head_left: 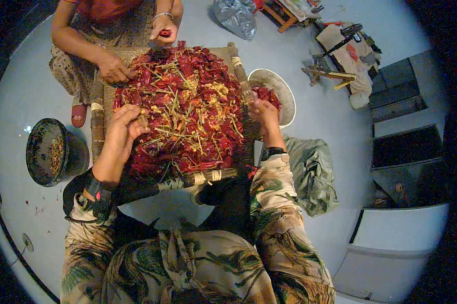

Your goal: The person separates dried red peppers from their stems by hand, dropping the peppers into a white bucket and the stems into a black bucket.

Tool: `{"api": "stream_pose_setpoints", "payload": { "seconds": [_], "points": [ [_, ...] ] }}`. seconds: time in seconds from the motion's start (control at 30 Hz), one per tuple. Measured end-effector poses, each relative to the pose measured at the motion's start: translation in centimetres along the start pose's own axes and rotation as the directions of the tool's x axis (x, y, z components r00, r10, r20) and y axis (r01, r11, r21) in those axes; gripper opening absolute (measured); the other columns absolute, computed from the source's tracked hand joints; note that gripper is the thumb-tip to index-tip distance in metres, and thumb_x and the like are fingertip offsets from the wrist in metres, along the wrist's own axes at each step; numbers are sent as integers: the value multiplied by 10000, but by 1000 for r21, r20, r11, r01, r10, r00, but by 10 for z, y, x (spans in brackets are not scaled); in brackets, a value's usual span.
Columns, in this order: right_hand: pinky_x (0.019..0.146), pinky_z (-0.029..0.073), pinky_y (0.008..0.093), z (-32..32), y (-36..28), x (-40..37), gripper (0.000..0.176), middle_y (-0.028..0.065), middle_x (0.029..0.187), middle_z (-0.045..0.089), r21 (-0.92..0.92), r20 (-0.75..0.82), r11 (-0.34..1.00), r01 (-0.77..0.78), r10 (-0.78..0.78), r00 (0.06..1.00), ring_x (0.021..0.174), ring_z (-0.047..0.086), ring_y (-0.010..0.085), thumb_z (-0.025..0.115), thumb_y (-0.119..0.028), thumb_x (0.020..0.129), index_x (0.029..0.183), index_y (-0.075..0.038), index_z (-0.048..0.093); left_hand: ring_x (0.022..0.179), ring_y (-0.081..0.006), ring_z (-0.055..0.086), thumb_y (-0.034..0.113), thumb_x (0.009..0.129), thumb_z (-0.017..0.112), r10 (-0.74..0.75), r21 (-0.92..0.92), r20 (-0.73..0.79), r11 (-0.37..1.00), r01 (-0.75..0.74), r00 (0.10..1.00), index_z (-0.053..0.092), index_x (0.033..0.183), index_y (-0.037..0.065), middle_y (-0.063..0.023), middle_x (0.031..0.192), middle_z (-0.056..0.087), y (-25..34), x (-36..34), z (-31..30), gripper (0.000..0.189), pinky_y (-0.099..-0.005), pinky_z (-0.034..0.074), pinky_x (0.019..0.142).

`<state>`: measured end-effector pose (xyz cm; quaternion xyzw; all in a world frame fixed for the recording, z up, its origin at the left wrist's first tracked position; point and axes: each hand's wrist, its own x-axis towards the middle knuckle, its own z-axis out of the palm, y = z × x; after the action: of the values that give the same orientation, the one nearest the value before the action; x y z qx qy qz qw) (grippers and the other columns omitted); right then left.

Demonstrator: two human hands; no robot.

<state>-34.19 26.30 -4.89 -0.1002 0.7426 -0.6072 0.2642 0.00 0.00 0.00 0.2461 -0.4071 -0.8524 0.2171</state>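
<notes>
A large heap of dried red chili peppers, mixed with loose stems and yellow seeds, covers a woven-topped low frame in front of me. Over the heap's left side, my left hand is closed, with a small yellowish piece showing at its fingertips. My right hand is at the right edge of the frame, beside a white-rimmed bucket with red chilies inside; its fingers are curled together, and what they hold is hidden.
Opposite me another person works at the heap, one hand in it and one holding a red chili. A black bucket with stems stands left. A green sack lies right, a grey plastic bag behind. Cluttered furniture stands at back right.
</notes>
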Motion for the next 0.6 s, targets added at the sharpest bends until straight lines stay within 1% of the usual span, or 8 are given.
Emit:
{"api": "stream_pose_setpoints", "payload": {
  "seconds": [0.07,0.1,0.17,0.33,0.43,0.47,0.57,0.6],
  "points": [
    [819,480,340,-2,20,14,374,138,1006,654,-264,23,964,15,-9,1000,895,623,228,624,-240,841,1131,-7,586,713,-119,559,160,868,528,13,12,-2,1000,-13,1000,546,913,86,-10,857,583,1,0,1,89,-291,510,643],
    [818,478,333,-24,6,6,384,139,1002,654,-490,9,869,76,-82,997,896,622,220,624,-236,838,1131,8,580,706,-118,558,159,870,525,0,-49,2,999,0,1000,546,909,87,-11,846,581,-15,-3,15,85,-290,509,637],
    [814,475,318,-2,20,-3,405,142,995,655,-751,52,636,179,-213,976,898,621,204,625,-230,833,1130,38,568,692,-116,556,157,874,519,-7,-25,-11,1000,6,1000,546,903,88,-12,824,576,-6,-9,15,80,-288,506,624],
    [849,454,418,44,8,-20,426,234,1026,618,-865,55,466,187,-282,958,975,587,380,603,-319,822,1111,-7,579,684,-119,557,159,875,522,-11,10,5,1000,11,1000,547,902,82,-21,813,581,-4,-4,7,86,-288,508,624],
    [806,462,427,62,10,-21,390,220,966,631,-888,167,376,265,-274,947,927,595,377,614,-318,811,1081,-38,591,690,-120,557,159,870,533,-4,13,18,1000,4,1000,548,918,74,-30,836,591,-1,-3,5,99,-286,510,624],
    [760,465,434,62,9,-21,330,204,884,639,-859,201,425,284,-230,952,853,603,378,629,-316,798,1005,-59,617,694,-120,556,159,868,536,-1,4,24,1000,1,1000,547,925,71,-33,847,594,0,-4,6,106,-285,510,624],
    [770,477,458,73,6,-28,263,195,888,645,-814,286,465,349,-203,937,857,608,384,650,-261,798,920,-28,629,720,-123,562,157,862,546,-4,29,-9,1000,4,1000,544,953,63,-44,883,602,6,-11,15,130,-289,512,624],
    [749,487,420,89,-14,-49,243,179,865,650,-821,264,469,325,-193,945,816,625,350,651,-239,799,918,-29,636,731,-124,564,155,862,546,-6,23,15,1000,6,1000,543,960,61,-47,894,604,4,-10,11,136,-289,514,626]
  ]
}}
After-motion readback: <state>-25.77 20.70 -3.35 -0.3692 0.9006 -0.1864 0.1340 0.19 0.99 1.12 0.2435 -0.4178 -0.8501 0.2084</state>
